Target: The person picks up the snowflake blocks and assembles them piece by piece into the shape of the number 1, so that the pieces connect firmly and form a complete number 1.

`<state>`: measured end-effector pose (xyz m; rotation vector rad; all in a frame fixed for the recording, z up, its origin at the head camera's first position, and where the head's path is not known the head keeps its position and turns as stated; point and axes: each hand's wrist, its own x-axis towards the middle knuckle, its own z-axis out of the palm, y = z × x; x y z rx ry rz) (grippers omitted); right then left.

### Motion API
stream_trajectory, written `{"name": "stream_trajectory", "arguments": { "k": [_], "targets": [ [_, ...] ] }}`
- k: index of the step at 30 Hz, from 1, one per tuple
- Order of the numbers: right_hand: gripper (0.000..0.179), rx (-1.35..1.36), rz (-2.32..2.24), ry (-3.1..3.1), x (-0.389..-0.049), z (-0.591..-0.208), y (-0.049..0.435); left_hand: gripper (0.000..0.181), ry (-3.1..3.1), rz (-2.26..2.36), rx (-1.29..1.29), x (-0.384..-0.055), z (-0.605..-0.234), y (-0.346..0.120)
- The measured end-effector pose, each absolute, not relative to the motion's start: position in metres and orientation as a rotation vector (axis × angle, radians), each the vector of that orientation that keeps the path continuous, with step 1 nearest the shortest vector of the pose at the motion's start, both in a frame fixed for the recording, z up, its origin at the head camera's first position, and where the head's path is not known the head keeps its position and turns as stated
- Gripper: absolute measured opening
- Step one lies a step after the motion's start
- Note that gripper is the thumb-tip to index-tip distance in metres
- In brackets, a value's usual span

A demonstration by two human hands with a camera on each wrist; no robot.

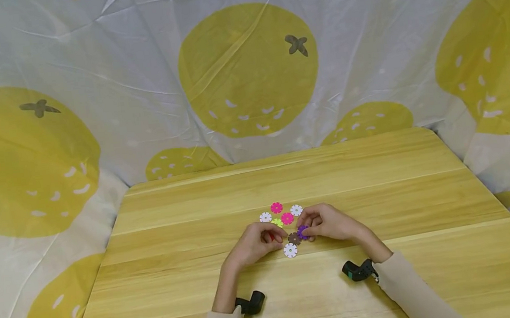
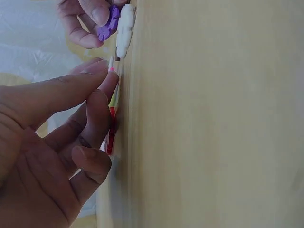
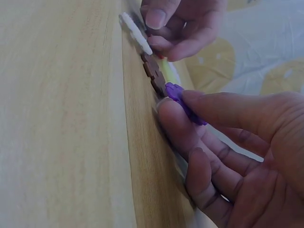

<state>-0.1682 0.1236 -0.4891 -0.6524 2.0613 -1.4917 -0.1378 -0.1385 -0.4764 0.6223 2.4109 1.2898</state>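
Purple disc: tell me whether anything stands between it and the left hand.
The brown disc does: in the head view it lies between the left hand and the purple disc, which the right hand pinches. Whether the discs touch is unclear.

From above and well back, the head camera looks forward and down over most of the table (image 1: 166, 290). Both wrist cameras skim it close up, rolled sideways, the left hand (image 2: 42, 159) toward nine o'clock, the right hand (image 3: 251, 180) toward four. They share the purple disc (image 2: 108, 24): left view, eleven o'clock; right view, near centre.
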Motion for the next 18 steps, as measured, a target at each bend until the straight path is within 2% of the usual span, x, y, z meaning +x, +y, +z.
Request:
{"name": "stream_trajectory", "arguments": {
  "k": [9, 18],
  "targets": [
    [0.017, -0.654, -1.514, 2.028, -0.169, -0.49, 0.126, 0.027, 2.41, 1.203, 0.653, -0.135, -0.473, -0.135],
    [0.018, -0.655, -1.522, 2.012, -0.17, -0.491, 0.127, 0.016, 2.477, 1.132, 0.639, -0.133, -0.473, -0.129]
  ]
}}
